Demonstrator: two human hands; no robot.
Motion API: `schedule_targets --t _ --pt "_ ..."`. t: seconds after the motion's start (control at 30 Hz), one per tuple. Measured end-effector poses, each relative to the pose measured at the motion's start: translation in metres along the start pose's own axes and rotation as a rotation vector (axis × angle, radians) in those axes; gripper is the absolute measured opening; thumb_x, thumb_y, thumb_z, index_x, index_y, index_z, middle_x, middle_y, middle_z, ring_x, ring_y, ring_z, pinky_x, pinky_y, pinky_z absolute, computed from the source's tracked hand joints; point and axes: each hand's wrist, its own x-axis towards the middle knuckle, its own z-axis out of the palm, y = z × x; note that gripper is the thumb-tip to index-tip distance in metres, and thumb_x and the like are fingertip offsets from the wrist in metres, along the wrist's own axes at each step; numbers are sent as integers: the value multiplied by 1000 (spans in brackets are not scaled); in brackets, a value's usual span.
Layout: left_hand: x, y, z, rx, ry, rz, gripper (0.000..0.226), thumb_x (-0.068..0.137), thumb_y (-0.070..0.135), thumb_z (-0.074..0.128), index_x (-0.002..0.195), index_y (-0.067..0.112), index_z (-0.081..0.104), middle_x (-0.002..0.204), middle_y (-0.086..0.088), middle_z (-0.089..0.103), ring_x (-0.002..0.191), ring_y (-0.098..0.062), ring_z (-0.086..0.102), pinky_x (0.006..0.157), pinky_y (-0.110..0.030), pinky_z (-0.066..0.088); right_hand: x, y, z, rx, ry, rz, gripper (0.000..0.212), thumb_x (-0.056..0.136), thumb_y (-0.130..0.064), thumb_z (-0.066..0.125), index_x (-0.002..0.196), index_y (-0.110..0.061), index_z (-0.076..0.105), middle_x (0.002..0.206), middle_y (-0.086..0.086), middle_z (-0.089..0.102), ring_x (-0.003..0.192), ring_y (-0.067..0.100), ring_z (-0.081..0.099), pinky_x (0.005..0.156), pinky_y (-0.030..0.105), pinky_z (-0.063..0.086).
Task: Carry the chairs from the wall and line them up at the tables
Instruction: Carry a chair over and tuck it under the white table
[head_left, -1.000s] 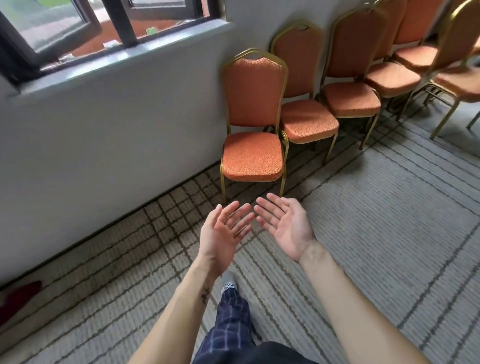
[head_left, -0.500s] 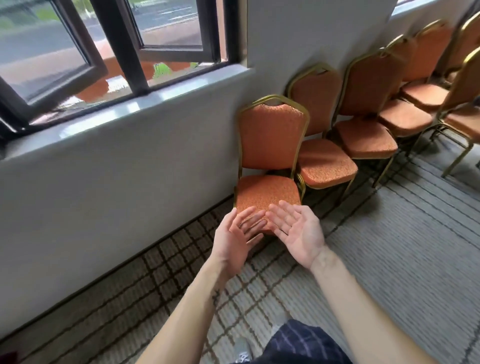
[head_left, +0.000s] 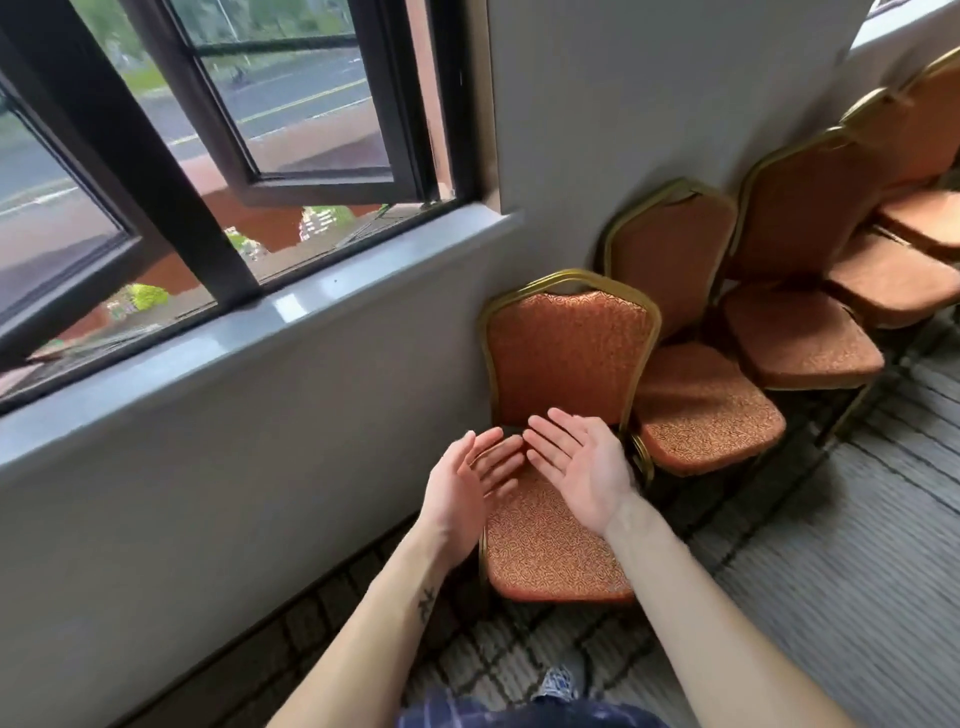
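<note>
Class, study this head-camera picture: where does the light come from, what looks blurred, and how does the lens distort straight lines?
Head view: daylight enters through the window, leaving a pale sheen on the sill. In the same view, the nearest chair is sharp, while the chairs at the right edge look soft. The window's uprights lean steeply left, which is typical wide-angle distortion.

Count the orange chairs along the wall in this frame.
5: nearest chair straight ahead, then second chair, third chair, fourth chair and fifth chair receding rightward along the wall; more may be cut off.
</note>
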Motion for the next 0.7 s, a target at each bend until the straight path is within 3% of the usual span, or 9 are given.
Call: schedule_targets --t 0.27,0.43,0.63,0.7 --pt "128 65 20 44 -9 1 47 106 37 37 143 12 53 133 -7 69 126 -23 63 114 -44 41 106 -49 23 -31 56 -8 46 105 -30 39 143 -8 53 127 11 71 118 25 67 107 44 50" --pt "234 106 27 217 -14 20 39 102 31 47 133 15 64 129 -3 71 130 -19 58 115 -43 40 191 -74 35 -46 149 -33 45 107 -33 37 145 -13 53 130 6 69 118 22 67 107 45 50" --pt "359 154 37 467 -83 -13 31 105 22 48 125 15 70 124 2 73 124 -12 62 108 -31 44 302 -106 67 58 340 -96 40 106 -31 42 141 -16 55 134 5 65 118 22 66 103 43 53" --pt "392 173 42 613 -133 12 28 106 20 48 124 16 69 117 2 74 116 -9 65 96 -18 48 331 -113 76 107 396 -104 36 104 -27 47 135 -14 61 129 4 68 117 22 66 94 38 56"
